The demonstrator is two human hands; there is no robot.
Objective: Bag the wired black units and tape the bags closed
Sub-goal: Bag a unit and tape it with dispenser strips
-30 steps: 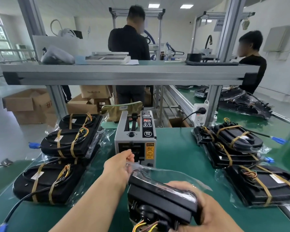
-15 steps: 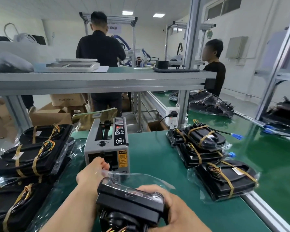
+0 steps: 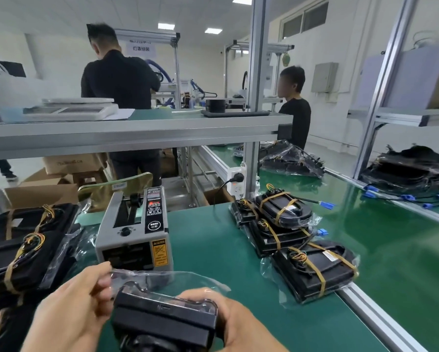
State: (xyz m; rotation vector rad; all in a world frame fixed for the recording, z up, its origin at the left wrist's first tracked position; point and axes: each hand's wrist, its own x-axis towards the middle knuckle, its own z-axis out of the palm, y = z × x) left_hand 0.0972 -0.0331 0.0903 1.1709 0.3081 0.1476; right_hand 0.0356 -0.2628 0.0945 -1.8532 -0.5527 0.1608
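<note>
Low in the middle, my right hand [image 3: 238, 323] grips a black unit [image 3: 162, 318] that sits partly inside a clear plastic bag [image 3: 162, 274]. My left hand [image 3: 73, 311] pinches the bag's open flap at its left corner, just in front of the grey tape dispenser [image 3: 134, 229]. Whether a strip of tape is between the fingers, I cannot tell. Bagged and taped black units lie stacked at the left [image 3: 28, 255] and at the right [image 3: 312, 268] on the green bench [image 3: 213, 245].
A metal shelf [image 3: 137, 133] spans overhead with a white scale on it. Its post and a wall socket [image 3: 236, 184] stand behind the right stack. An aluminium rail [image 3: 380, 318] edges the bench's right side. Two people work beyond. Cardboard boxes sit behind the dispenser.
My view has swung to the right. My left hand has drawn back from the dispenser's slot toward me, still pinching the bag flap. The right hand keeps its grip on the unit.
</note>
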